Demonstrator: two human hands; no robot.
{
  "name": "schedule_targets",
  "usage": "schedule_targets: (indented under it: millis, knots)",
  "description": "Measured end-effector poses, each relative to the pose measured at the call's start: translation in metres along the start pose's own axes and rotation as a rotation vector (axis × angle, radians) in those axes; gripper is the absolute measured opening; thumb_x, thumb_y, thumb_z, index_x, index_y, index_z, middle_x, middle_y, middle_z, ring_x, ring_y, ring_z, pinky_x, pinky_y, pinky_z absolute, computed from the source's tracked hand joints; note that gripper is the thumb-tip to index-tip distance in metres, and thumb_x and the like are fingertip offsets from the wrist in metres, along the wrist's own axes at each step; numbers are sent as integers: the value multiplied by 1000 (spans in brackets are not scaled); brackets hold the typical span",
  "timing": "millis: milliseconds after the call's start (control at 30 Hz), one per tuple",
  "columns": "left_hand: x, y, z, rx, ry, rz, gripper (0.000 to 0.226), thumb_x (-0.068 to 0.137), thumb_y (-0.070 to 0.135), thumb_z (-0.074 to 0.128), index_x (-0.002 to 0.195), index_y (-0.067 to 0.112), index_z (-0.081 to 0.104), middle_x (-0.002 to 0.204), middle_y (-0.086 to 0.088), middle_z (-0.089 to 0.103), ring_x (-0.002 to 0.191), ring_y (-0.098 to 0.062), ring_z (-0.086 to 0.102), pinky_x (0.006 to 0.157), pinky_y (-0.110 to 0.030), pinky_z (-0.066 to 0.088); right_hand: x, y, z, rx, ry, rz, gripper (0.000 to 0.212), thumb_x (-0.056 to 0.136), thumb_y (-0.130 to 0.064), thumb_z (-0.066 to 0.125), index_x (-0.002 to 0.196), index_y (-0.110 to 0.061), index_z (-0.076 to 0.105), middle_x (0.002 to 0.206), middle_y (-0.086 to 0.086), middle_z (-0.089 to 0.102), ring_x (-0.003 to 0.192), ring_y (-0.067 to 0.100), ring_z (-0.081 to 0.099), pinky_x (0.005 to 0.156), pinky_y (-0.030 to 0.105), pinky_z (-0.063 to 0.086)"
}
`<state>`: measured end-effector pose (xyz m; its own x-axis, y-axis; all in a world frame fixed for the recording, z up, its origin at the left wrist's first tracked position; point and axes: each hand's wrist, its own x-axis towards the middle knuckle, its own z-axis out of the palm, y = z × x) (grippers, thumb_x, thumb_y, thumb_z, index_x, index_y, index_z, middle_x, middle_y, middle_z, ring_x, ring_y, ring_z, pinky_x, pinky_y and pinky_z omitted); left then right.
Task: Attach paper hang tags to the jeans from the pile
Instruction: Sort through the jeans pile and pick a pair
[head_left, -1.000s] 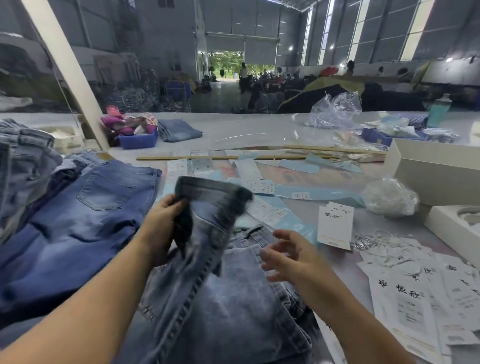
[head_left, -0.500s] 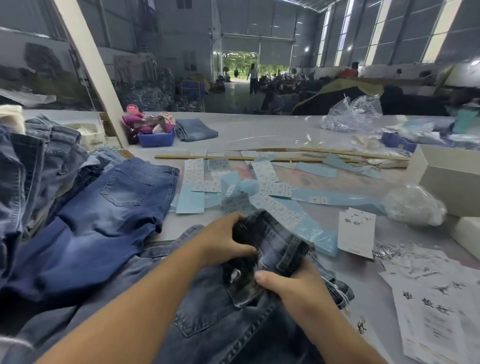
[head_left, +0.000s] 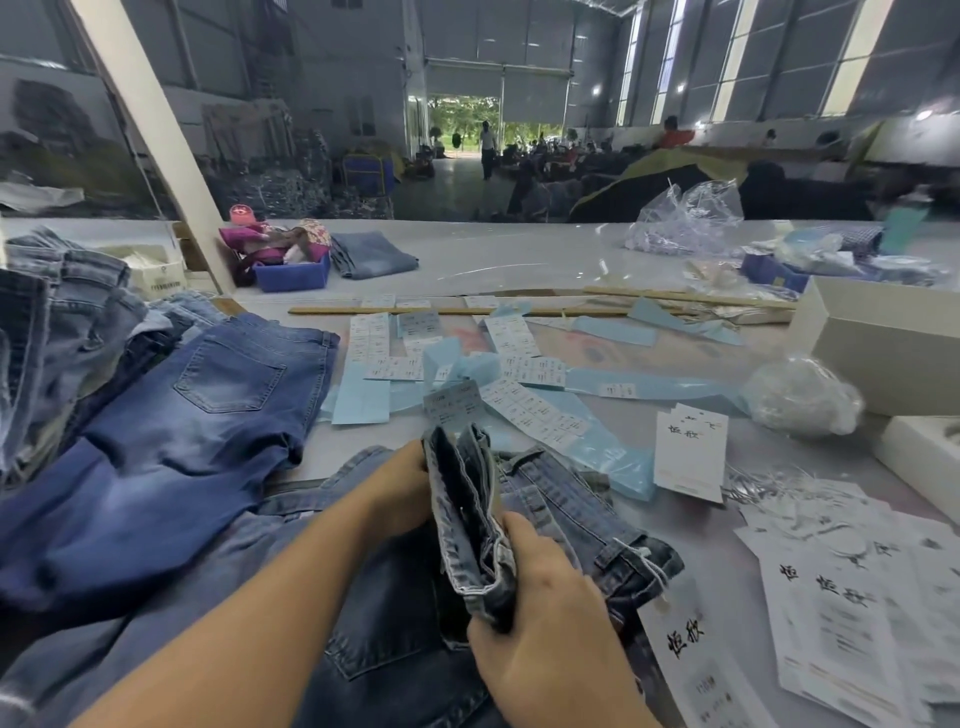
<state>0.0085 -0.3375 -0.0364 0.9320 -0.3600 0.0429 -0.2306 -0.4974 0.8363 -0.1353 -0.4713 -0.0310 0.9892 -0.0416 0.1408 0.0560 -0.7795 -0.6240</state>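
A folded, washed-grey pair of jeans (head_left: 470, 525) stands on edge in front of the person, gripped from both sides. The left hand (head_left: 400, 491) curls round its far left edge; the right hand (head_left: 545, 608) clasps the near lower corner, fingers wrapped over the denim. This bundle rests on another grey pair (head_left: 566, 514) spread flat beneath, whose waistband carries a white hang tag (head_left: 685, 649) on a string, lying just right of the right hand. A small stack of hang tags (head_left: 688, 452) lies beyond, and more loose tags (head_left: 857, 597) fan out at the right edge. To the left, a dark blue pair of jeans (head_left: 171, 431) lies back pocket up, beside a heap of jeans (head_left: 57, 332). Strips of pale blue label backing and white stickers (head_left: 467, 374) litter the grey table (head_left: 493, 260), with a white box (head_left: 883, 343), a clear plastic bag (head_left: 691, 218) and a blue tray (head_left: 293, 273) farther off. Behind is a large warehouse hall with an open doorway (head_left: 465, 124).
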Motion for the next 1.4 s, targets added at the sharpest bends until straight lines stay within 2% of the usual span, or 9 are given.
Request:
schedule_targets:
  millis: [167,300,367,533,700,967,1167,1333,1400]
  knots:
    - [-3,6,-15,-94,-15,-83,13,100,-1,49,102,-8,61,103,-29,61,95,-24,52,90,-33,50,-1,-5,20,54,92,-144,56,84,-33,50,137,-38,34,114,-14,42,111,13,46,92,25,43]
    - [-8,12,-16,-264,-129,-148,14,98,4,54,106,0,64,108,-18,65,97,-26,61,94,-38,50,2,-2,13,209,75,-173,59,76,-24,50,134,-34,46,114,-13,51,108,11,52,93,26,45]
    - [-1,13,-9,-120,-192,-119,8,95,9,59,101,8,64,108,-12,65,99,-22,59,100,-41,49,1,0,7,257,77,-114,59,71,-22,51,128,-36,50,109,-15,56,103,8,54,91,25,46]
    - [15,20,10,361,-343,-62,21,78,23,69,98,27,62,95,9,68,93,-9,62,88,-32,53,2,15,-8,-188,65,87,60,61,-59,43,118,-43,41,107,-17,46,108,13,40,95,33,37]
    - [13,15,11,304,-305,-15,45,60,17,63,103,29,60,97,9,71,99,-11,67,89,-40,56,0,22,-12,-255,26,162,83,61,-73,42,138,-45,28,122,-17,48,118,15,39,100,34,36]
    - [0,16,-2,178,-37,120,29,55,23,62,81,36,63,77,16,70,76,-1,67,71,-37,58,-6,22,-9,-141,71,58,84,71,-65,54,146,-45,21,134,-24,40,123,9,32,108,23,28]
    - [-6,40,-38,97,141,96,26,52,16,60,77,23,68,73,4,72,78,-17,70,73,-42,58,-5,17,-9,347,163,103,65,67,-50,78,124,-41,49,116,-24,53,116,7,49,100,27,41]
    - [-18,54,-73,38,360,17,14,48,19,54,55,28,63,47,10,57,47,-4,50,52,-26,41,1,3,-6,343,99,193,108,65,-82,59,152,-36,13,153,-15,30,140,12,26,117,39,26]
    - [-21,53,-84,35,493,-37,11,47,22,52,52,25,61,43,8,53,50,-14,49,53,-29,40,4,-5,-1,342,109,239,117,65,-83,59,155,-32,5,159,-10,18,145,14,16,120,39,19]
